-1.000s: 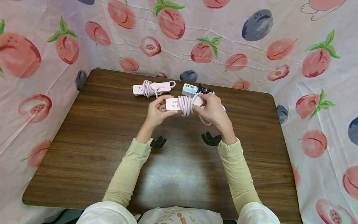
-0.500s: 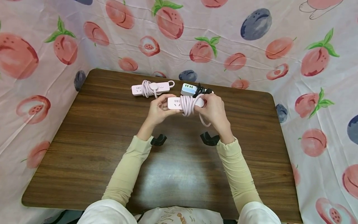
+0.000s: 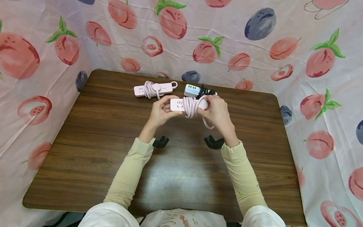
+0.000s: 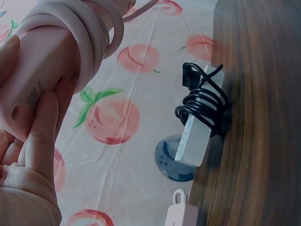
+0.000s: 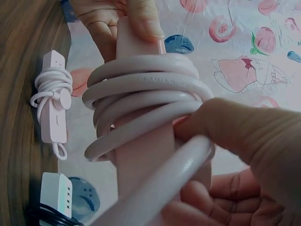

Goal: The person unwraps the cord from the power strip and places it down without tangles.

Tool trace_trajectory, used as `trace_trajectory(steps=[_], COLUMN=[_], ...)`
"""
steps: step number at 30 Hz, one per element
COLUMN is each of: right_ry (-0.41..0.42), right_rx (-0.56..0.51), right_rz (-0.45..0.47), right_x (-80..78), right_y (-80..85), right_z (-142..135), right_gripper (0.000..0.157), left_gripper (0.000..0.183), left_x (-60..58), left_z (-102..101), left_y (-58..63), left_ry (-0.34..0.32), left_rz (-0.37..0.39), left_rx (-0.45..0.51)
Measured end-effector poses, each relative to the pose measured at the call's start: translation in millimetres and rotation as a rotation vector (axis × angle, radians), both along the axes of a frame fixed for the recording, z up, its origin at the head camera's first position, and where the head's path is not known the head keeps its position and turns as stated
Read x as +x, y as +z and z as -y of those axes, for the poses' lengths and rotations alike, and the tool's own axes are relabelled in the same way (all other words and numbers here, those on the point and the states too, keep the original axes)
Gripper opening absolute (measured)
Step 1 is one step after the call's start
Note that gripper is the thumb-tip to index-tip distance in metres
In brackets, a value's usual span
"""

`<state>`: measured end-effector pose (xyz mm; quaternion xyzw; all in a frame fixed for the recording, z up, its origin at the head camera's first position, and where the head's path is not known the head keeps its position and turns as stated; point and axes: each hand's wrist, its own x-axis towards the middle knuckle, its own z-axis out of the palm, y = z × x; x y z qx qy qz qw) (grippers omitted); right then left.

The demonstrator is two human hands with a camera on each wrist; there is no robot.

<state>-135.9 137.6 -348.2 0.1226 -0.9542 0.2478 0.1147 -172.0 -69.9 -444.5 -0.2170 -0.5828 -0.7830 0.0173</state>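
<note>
Above the table, both hands hold up a pale pink power strip (image 3: pixel 177 105) with its cord (image 3: pixel 190 107) wound around the middle in several loops. My left hand (image 3: pixel 158 112) grips its socket end, thumb in front and fingers behind. In the left wrist view those fingers (image 4: pixel 42 122) press against its underside. Around the cord near the round white plug, my right hand (image 3: pixel 218 112) is curled. The right wrist view shows the thumb (image 5: pixel 211 117) at the loops and a thick stretch of cord (image 5: pixel 160 183) crossing in front. The right hand hides the strip's far end.
A second pink power strip (image 3: pixel 167 88), its cord wrapped, lies at the table's back edge. To its right lies a white and light-blue power strip (image 3: pixel 192 90) with a black cord (image 3: pixel 203 91). Fruit-print cloth (image 3: pixel 175 60) surrounds the brown wooden table (image 3: pixel 113 157).
Compared with a second ago, the held strip has slid slightly right between the hands, and its right end is now mostly behind the right hand. In the last half second little has moved.
</note>
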Motion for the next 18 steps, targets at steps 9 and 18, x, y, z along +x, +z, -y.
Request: trace_trajectory(steps=[9,18], right_ry=[0.055,-0.02], right_rx=[-0.025,-0.052], right_rz=[0.046,0.109], right_x=[-0.5,-6.4], right_y=[5.7,8.7], right_z=[-1,-1], right_gripper=[0.016,0.016], left_gripper=[0.052,0.051], left_x=[12.7,12.7], left_z=[-6,-9], left_y=[21.4,21.5], left_ry=[0.091,0.097], left_rz=[0.0,0.023], left_rx=[-0.057,-0.056])
